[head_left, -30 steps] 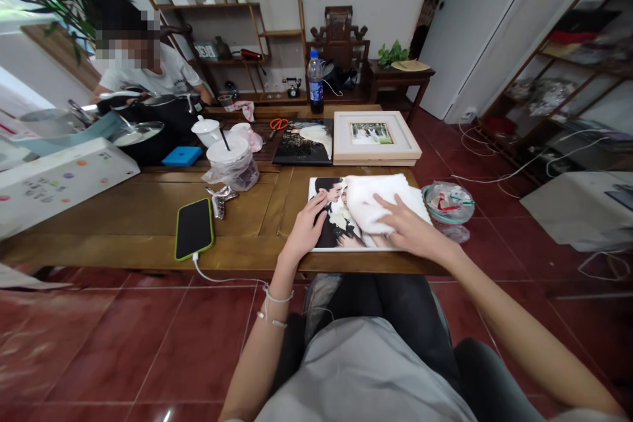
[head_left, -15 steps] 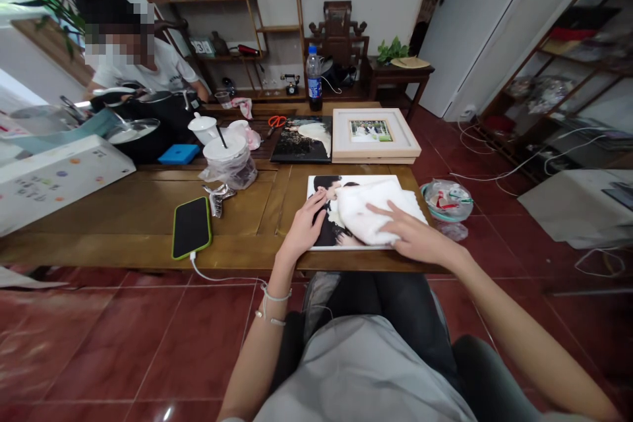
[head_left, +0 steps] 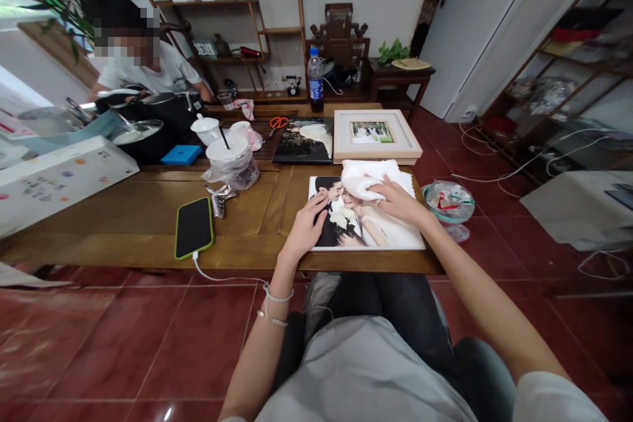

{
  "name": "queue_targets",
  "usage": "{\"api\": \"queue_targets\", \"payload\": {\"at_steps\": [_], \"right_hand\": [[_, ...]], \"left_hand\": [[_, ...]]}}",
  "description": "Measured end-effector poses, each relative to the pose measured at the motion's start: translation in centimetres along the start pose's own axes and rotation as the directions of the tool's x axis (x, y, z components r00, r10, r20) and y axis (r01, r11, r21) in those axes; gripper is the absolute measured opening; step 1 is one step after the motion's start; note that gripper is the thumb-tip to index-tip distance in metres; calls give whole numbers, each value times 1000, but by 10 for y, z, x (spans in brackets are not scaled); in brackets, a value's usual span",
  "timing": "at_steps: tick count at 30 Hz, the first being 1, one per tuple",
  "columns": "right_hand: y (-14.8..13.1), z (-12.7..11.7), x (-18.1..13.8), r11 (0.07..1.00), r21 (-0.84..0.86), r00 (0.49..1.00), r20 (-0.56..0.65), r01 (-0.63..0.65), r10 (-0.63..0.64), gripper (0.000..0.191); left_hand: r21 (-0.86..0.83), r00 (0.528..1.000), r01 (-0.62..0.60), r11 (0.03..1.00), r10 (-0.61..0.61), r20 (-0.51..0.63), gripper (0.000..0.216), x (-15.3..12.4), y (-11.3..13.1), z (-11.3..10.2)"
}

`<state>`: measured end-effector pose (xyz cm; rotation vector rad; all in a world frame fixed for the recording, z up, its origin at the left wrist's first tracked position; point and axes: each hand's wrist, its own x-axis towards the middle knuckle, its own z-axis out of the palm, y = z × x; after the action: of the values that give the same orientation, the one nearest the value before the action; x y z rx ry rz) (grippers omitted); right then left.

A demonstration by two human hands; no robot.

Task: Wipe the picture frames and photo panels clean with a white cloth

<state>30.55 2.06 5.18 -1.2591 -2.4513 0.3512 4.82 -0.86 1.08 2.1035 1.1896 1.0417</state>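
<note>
A large wedding photo print [head_left: 370, 231] lies flat at the near edge of the low wooden table [head_left: 138, 224]. My left hand [head_left: 305, 227] rests on the print's left edge with fingers spread flat, holding it still. My right hand [head_left: 398, 201] presses a bunched white cloth [head_left: 361, 178] against the print's far side, fingers curled over the cloth.
A phone in a green case [head_left: 194, 227] lies charging to the left. Behind the print are a dark photo [head_left: 305, 140], a framed picture [head_left: 374, 136], orange scissors [head_left: 278, 122] and a soda bottle [head_left: 315, 82]. A bagged cup [head_left: 230, 159] and a lidded bowl [head_left: 448, 201] flank it. Another person [head_left: 143, 62] sits at the far left.
My right hand has slid the white cloth from the print's near middle up to its far edge, uncovering most of the picture. The left hand has stayed put.
</note>
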Motion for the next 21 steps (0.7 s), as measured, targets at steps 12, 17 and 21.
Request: {"api": "queue_targets", "payload": {"at_steps": [12, 17, 21], "right_hand": [[-97, 1, -86, 986, -29, 967, 202, 163, -154, 47], [-105, -8, -112, 982, 33, 943, 276, 186, -187, 48], [-77, -12, -87, 992, 92, 977, 190, 81, -97, 48]], "left_hand": [[0, 1000, -6, 1000, 6, 7, 38, 0, 0, 3], [0, 1000, 12, 1000, -12, 18, 38, -1, -2, 3], [-5, 1000, 7, 1000, -7, 22, 40, -1, -2, 2]]}}
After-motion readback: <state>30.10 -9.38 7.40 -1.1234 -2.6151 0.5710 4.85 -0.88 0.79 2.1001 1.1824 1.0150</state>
